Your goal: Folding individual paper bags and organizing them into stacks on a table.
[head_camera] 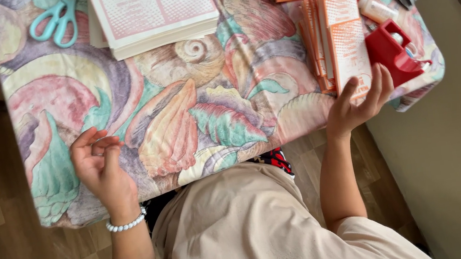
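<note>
Fingers of the right hand (359, 103) spread apart on the nearest orange paper bag (350, 54), beside the red tape dispenser (393, 50). Left hand (100, 164) rests on the shell-print tablecloth (193, 116), fingers loosely curled, holding nothing.

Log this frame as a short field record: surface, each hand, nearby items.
surface: table under a shell-patterned cloth
left hand: empty, fingers curled, resting on the cloth
right hand: on the nearest orange paper bag of a fanned pile
beside right hand: red tape dispenser
far edge: teal scissors, stack of pink printed sheets

Scissors (55, 20) left of paper stack (155, 11), tape dispenser (393, 51) right of folded packets (344, 43)
</note>
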